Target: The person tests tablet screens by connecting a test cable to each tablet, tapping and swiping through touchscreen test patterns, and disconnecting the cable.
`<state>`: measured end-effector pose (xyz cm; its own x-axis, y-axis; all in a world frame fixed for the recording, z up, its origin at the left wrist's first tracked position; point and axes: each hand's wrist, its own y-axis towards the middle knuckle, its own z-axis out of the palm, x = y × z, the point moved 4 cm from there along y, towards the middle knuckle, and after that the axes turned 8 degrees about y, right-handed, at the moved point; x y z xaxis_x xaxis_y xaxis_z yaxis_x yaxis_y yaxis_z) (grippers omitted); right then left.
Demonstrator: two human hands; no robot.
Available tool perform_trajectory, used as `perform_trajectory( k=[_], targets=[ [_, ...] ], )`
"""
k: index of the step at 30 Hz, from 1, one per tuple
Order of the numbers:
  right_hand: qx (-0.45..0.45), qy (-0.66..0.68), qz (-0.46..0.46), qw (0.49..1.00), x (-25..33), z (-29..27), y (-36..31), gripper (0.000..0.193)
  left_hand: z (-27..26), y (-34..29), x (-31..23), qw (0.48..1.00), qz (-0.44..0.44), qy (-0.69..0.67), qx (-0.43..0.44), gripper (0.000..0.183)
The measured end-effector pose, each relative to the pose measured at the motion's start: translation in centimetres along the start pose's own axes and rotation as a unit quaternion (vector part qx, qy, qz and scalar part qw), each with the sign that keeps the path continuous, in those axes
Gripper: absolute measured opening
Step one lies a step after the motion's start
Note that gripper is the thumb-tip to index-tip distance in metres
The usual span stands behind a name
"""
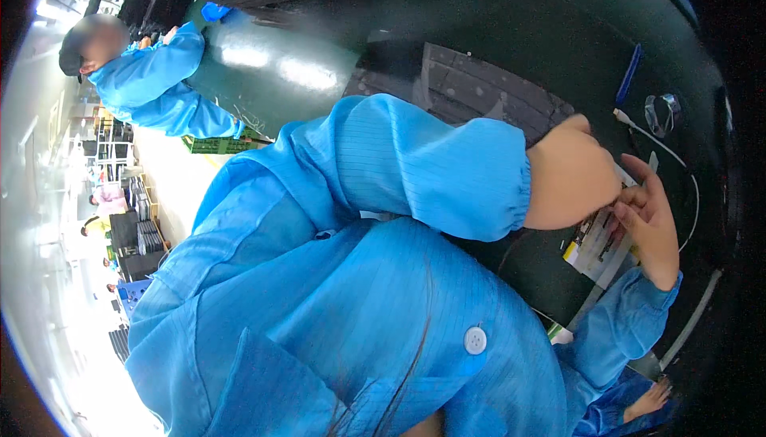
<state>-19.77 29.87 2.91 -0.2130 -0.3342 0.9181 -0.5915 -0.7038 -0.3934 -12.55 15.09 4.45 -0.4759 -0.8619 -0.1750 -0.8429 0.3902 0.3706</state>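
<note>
Well over to the right, both of my hands meet above a flat item with white strips and a yellow corner (pixel 598 247), on or just above the dark bench. It looks like a small board or module, but its kind is unclear. My left hand (pixel 574 174) reaches across with bent fingers, their tips mostly hidden behind the hand. Opposite it, my right hand (pixel 653 225) has thumb and fingers pinched together at the item's upper end, beside the left fingertips. Whatever is between the fingers is too small to name. Both sleeves are blue.
Beyond my hands lie dark rectangular mats (pixel 479 86), a blue stick-like tool (pixel 630 74), a clear ring-shaped thing (pixel 662 115) and a white cable (pixel 682 162). At left sits a co-worker in blue (pixel 152 78) by black stacked pieces. Another person's hand (pixel 650 401) shows at lower right.
</note>
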Motion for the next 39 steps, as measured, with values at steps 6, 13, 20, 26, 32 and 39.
perform_trajectory(
  k=[6, 13, 20, 26, 32, 39],
  targets=[
    [-0.002, -0.015, 0.02, 1.0, -0.3, -0.2, 0.1, 0.045, 0.4, -0.8, 0.8, 0.998, -0.028, 0.034, 0.041, 0.002],
    [0.01, -0.024, 0.028, 0.999, -0.5, -0.3, 0.3, 0.04, 0.3, -0.8, 0.9, 0.996, -0.033, 0.045, 0.072, 0.004],
    [0.0, -0.028, 0.04, 0.999, -0.5, -0.3, 0.3, 0.041, 0.5, -0.7, 1.2, 0.995, -0.025, 0.039, 0.09, 0.004],
    [-0.004, -0.025, 0.035, 0.999, -0.5, -0.3, 0.3, 0.039, 0.8, -0.6, 1.2, 0.994, -0.019, 0.032, 0.107, 0.005],
    [-0.01, -0.026, 0.033, 0.999, -0.6, -0.1, 0.6, 0.036, 0.7, -0.6, 1.1, 0.996, -0.021, 0.028, 0.087, 0.005],
    [-0.074, -0.134, -0.031, 0.988, -1.0, 0.4, 1.3, 0.035, 0.7, -0.6, 0.9, 0.994, -0.013, 0.047, 0.1, 0.006]
  ],
)
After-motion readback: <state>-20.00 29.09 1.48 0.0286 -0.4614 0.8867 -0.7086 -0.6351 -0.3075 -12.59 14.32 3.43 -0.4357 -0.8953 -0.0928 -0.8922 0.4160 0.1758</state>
